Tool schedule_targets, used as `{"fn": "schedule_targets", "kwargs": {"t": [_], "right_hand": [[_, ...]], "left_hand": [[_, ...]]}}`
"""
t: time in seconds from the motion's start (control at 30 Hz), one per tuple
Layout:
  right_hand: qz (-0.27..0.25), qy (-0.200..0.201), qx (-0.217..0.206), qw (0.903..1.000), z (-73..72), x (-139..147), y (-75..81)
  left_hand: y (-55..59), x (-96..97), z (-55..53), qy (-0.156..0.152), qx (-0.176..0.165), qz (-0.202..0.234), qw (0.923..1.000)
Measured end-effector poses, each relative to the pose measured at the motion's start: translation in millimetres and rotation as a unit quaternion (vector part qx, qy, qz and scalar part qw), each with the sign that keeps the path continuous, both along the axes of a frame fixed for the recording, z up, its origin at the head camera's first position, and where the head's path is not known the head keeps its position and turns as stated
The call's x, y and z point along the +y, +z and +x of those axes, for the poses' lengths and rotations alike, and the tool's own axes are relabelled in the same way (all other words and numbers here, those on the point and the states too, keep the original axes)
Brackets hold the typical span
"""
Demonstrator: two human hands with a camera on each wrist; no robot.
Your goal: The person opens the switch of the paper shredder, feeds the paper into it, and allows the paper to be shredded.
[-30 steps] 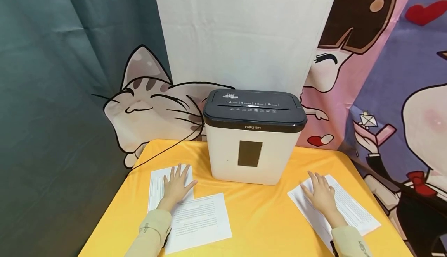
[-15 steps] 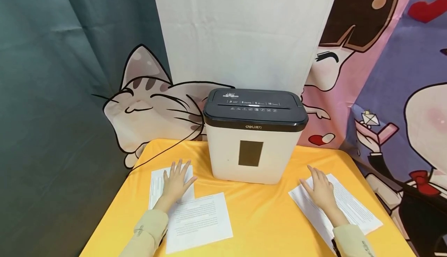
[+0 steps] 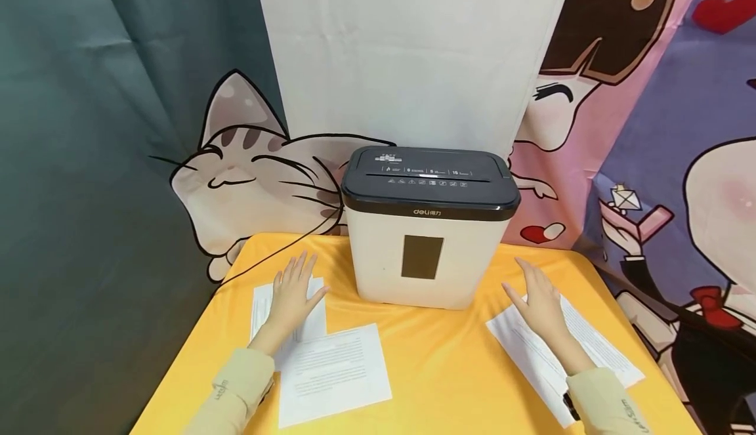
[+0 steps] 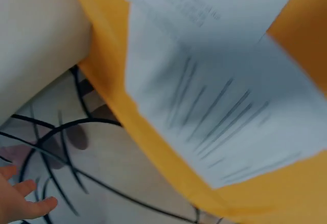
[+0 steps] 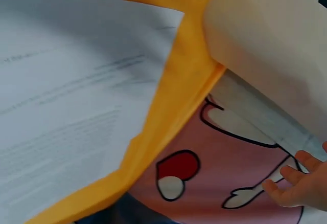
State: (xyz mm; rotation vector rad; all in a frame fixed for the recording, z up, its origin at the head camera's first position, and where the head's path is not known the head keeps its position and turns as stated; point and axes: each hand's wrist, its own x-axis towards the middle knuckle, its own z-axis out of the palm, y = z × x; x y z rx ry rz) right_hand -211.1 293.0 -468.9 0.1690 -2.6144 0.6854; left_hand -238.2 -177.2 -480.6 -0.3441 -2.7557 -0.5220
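A white paper shredder (image 3: 384, 258) with a dark top stands at the back middle of the yellow table. My left hand (image 3: 291, 296) hovers with spread fingers over printed papers (image 3: 319, 320) left of it; one printed sheet (image 3: 336, 376) overlaps them nearer the front. Over a second group of printed sheets (image 3: 602, 346) on the right, my right hand (image 3: 540, 300) is raised, fingers extended and thumb apart. Neither hand holds anything. In the left wrist view the papers (image 4: 225, 101) lie below, with fingertips at the lower left corner. The right wrist view has printed pages (image 5: 76, 91) and fingertips at lower right.
Behind the table (image 3: 437, 369) hangs a cloth backdrop (image 3: 413, 48) with cartoon figures. A thin dark cable (image 3: 277, 254) runs from the shredder to the table's left edge. The table's far edge passes just behind the shredder.
Both hands have risen off the papers and moved a little forward, toward the shredder's sides. The papers and shredder have stayed in place.
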Motion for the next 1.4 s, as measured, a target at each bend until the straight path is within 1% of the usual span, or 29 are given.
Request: {"fn": "schedule_targets", "kwargs": {"t": [0.07, 0.17, 0.27, 0.37, 0.47, 0.57, 0.63, 0.73, 0.87, 1.0, 1.13, 1.23, 1.33, 1.4], "right_hand": [[-0.001, 0.001, 0.005, 1.0000, 0.3, -0.3, 10.0], [-0.006, 0.004, 0.016, 0.9998, 0.0, -0.5, 26.2], [-0.016, 0.011, 0.026, 0.9995, -0.6, -1.0, 44.3], [-0.022, 0.017, 0.040, 0.9988, -2.1, -3.0, 62.7], [-0.020, 0.025, 0.053, 0.9981, -3.2, -4.8, 81.2], [-0.008, 0.036, 0.062, 0.9974, -3.7, -6.1, 96.4], [-0.002, 0.046, 0.063, 0.9969, -4.4, -7.5, 104.1], [0.008, 0.060, 0.076, 0.9952, -6.8, -11.5, 112.8], [0.018, 0.072, 0.083, 0.9938, -11.4, -16.5, 125.9], [0.036, 0.077, 0.080, 0.9932, -15.7, -19.5, 141.5], [0.045, 0.088, 0.088, 0.9912, -21.6, -24.7, 157.9], [0.058, 0.097, 0.096, 0.9890, -28.1, -30.7, 167.7], [0.070, 0.102, 0.088, 0.9884, -35.7, -36.7, 174.4], [0.073, 0.105, 0.079, 0.9886, -41.1, -39.9, 176.8]], "left_hand": [[11.3, 1.4, -1.0, -0.008, 0.023, 0.010, 0.9997], [29.1, 5.3, -2.7, -0.019, 0.051, 0.041, 0.9977], [48.2, 11.3, -4.1, -0.033, 0.067, 0.077, 0.9942], [68.6, 16.9, -6.5, -0.049, 0.078, 0.100, 0.9907], [87.5, 22.7, -9.6, -0.069, 0.088, 0.109, 0.9877], [103.3, 29.0, -11.0, -0.091, 0.096, 0.111, 0.9850], [112.1, 32.8, -10.9, -0.102, 0.102, 0.106, 0.9839], [124.0, 37.0, -10.4, -0.114, 0.109, 0.092, 0.9832], [140.0, 41.1, -11.8, -0.127, 0.119, 0.069, 0.9823], [156.5, 46.6, -16.2, -0.140, 0.127, 0.044, 0.9810], [171.8, 53.2, -20.5, -0.158, 0.135, 0.025, 0.9779], [182.0, 57.6, -22.3, -0.165, 0.139, 0.010, 0.9765], [191.7, 63.1, -23.4, -0.171, 0.137, -0.023, 0.9754], [197.7, 67.5, -23.5, -0.181, 0.134, -0.054, 0.9729]]}}
